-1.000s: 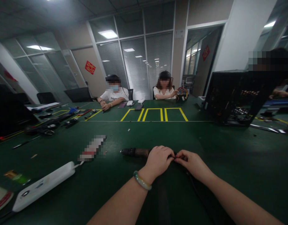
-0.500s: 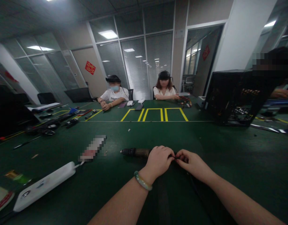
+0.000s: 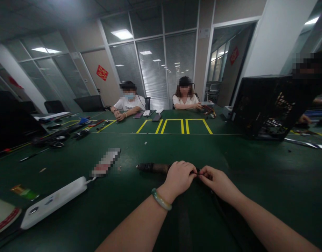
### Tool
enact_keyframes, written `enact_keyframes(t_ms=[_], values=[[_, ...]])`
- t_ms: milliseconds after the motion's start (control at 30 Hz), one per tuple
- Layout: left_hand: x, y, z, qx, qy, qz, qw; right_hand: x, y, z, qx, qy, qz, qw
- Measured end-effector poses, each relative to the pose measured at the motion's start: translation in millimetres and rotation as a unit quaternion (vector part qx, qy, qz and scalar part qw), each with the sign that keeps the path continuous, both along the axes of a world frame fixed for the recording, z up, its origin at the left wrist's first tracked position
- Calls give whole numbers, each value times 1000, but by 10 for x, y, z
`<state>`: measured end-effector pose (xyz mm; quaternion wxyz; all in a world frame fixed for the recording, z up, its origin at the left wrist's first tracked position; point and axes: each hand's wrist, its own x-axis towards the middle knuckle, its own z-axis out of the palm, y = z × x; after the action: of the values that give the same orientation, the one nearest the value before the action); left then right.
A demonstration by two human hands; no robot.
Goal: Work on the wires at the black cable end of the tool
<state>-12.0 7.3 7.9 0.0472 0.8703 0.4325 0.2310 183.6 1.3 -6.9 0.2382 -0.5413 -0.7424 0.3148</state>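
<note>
A dark electric screwdriver (image 3: 157,168) lies across the green table, its metal tip pointing left. My left hand (image 3: 180,176), a jade-like bangle on its wrist, is closed over the tool's rear part and hides it. Against those fingertips, my right hand (image 3: 217,180) pinches a small dark piece at the tail end, seemingly the cord. From beneath the right hand a black cord (image 3: 219,206) runs down toward the near edge. Exactly what sits between the two sets of fingertips is too small and dark to see.
At left lie a white power strip (image 3: 54,203), a blurred-out phone-like slab (image 3: 107,162) and a green-gold small item (image 3: 24,191). A black computer case (image 3: 263,108) stands at right. Two people sit opposite; another is behind the case. Tools and cables (image 3: 56,136) spread far left.
The view has shifted slightly, so the table items appear a little to the right. Both hands stay at the screwdriver's tail, fingertips still together.
</note>
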Motion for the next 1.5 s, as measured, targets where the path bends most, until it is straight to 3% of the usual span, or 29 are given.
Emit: enact_keyframes(t_ms=[533, 767, 1133, 1500], values=[[-15, 46, -69, -1, -23, 11, 1000, 17, 21, -50, -4, 32, -18, 999], [-28, 38, -72, 16, -37, -15, 999, 27, 24, -82, -10, 30, -17, 999], [-20, 14, -22, 18, -31, -9, 999, 0, -4, 24, 4, 18, -17, 1000], [2, 10, -40, 9, -25, -2, 1000, 11, 1, 21, 12, 19, -18, 1000]])
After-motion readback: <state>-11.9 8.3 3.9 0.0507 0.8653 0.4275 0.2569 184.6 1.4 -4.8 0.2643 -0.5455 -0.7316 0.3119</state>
